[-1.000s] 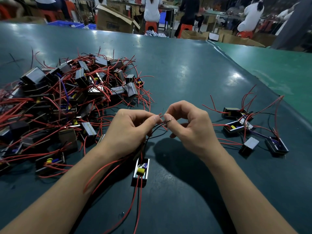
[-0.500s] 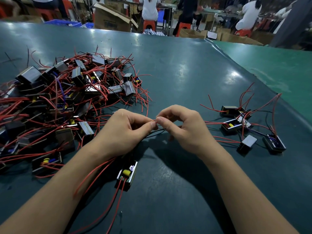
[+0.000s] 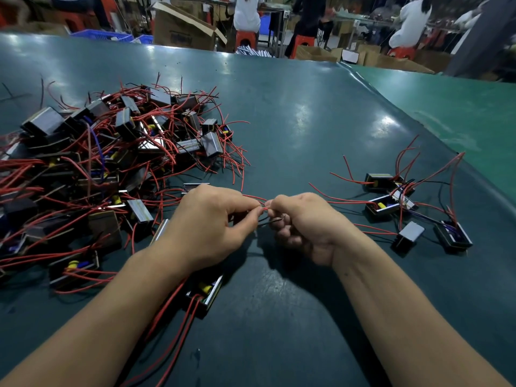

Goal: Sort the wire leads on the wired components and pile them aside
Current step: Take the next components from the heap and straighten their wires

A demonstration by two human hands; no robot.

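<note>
A small black wired component (image 3: 205, 293) with a yellow part lies on the green table (image 3: 293, 129) under my left wrist, its red leads trailing toward me. My left hand (image 3: 206, 230) and my right hand (image 3: 304, 227) meet above it, fingertips together, pinching the ends of its red and black leads (image 3: 265, 212). A big tangled heap of unsorted components (image 3: 106, 163) with red wires fills the left side. A small pile of several sorted components (image 3: 407, 208) lies at the right.
The table's raised right edge (image 3: 418, 118) borders a lighter green surface. Beyond the far edge stand cardboard boxes (image 3: 184, 26), blue crates, red stools, and several people working with their backs turned.
The component under my hands has slid left and toward me. My fingertips have closed together on the lead ends, now holding a red lead as well as the black one.
</note>
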